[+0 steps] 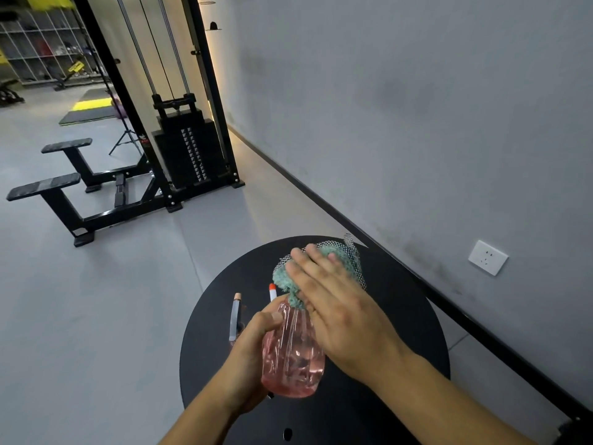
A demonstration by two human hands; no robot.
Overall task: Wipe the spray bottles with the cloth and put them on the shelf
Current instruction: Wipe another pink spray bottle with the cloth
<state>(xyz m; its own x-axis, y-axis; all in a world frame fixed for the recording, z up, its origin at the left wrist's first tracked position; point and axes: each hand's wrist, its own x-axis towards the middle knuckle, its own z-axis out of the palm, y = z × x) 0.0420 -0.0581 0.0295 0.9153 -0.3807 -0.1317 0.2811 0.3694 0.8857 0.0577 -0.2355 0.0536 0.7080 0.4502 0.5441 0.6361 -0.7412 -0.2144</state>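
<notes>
Both forearms reach in from the lower edge, bare to the elbow. The left hand (256, 345) comes up from below, its fingers and thumb curled in a firm grip round the side of the pink spray bottle (293, 354) (the thumb lies across the near face). The right hand (337, 303) crosses from the right with fingers straight and close together, pressing the teal cloth (288, 277) flat; its thumb seems tucked beneath, though it is hidden.

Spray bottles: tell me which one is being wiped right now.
The pink bottle, gripped by the left hand while the right hand presses the cloth against its top. The other bottle stands untouched behind the left hand.
</notes>
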